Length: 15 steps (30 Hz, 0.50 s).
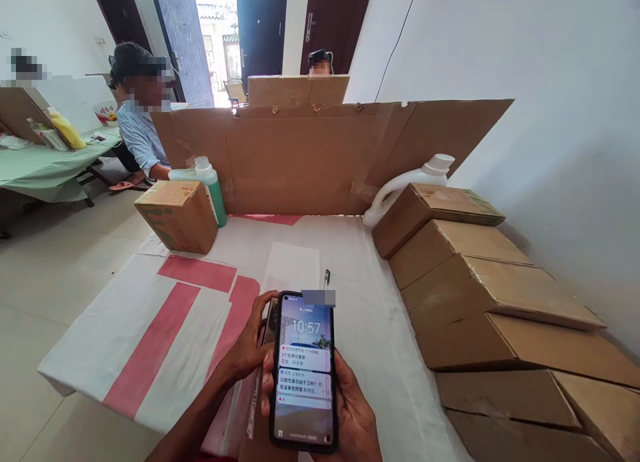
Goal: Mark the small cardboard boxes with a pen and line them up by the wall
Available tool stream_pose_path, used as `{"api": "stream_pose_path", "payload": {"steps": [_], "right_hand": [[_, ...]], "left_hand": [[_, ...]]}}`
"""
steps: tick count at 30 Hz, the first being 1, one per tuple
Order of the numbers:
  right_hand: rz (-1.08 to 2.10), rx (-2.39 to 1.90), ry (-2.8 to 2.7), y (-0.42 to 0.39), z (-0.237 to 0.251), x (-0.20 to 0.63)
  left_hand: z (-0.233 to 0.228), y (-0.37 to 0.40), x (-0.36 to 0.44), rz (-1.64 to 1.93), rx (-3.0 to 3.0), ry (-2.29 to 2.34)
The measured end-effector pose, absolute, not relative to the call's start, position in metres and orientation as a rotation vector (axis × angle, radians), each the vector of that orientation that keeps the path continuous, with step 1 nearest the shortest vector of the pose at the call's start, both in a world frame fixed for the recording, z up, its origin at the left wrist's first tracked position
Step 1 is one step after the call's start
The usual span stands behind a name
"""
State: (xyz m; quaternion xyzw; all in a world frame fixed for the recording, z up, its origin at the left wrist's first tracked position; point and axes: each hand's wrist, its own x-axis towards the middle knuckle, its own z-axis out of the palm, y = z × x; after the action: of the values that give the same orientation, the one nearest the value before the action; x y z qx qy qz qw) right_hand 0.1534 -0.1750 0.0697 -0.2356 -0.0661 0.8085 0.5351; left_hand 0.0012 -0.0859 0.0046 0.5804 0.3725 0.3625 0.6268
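A smartphone (304,382) with a lit lock screen, reading 10:57 above several notifications, is upright in front of me. My right hand (353,409) grips it from behind and from the right side, its fingertips curling round the left edge. Beside the phone's upper left edge, my left hand (253,339) has its fingers bent around a dark brown object that the phone mostly hides. A white sheet of paper (293,265) and a pen (327,279) lie on the table just beyond the phone.
The table has a white and red cloth (150,342). A cardboard box (180,215) and a green bottle (214,194) stand left. Right are a white jug (395,192) and several stacked boxes (480,282). A cardboard panel (310,159) borders the back; a person (143,125) sits beyond.
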Motion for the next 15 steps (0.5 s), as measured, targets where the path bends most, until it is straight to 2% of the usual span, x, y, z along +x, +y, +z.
{"api": "stream_pose_path", "payload": {"steps": [4,10,15], "right_hand": [[1.876,-0.657,-0.248,-0.172,0.065,0.170],[1.593,-0.950,-0.240,-0.165,0.038,0.206],[0.884,-1.758,-0.443,-0.150,-0.034,0.257]], "left_hand": [[0.003,-0.086,-0.002,0.859,1.357,0.785],[-0.011,-0.084,-0.012,0.894,1.295,0.832],[-0.028,-0.074,-0.013,0.918,1.250,0.965]]}}
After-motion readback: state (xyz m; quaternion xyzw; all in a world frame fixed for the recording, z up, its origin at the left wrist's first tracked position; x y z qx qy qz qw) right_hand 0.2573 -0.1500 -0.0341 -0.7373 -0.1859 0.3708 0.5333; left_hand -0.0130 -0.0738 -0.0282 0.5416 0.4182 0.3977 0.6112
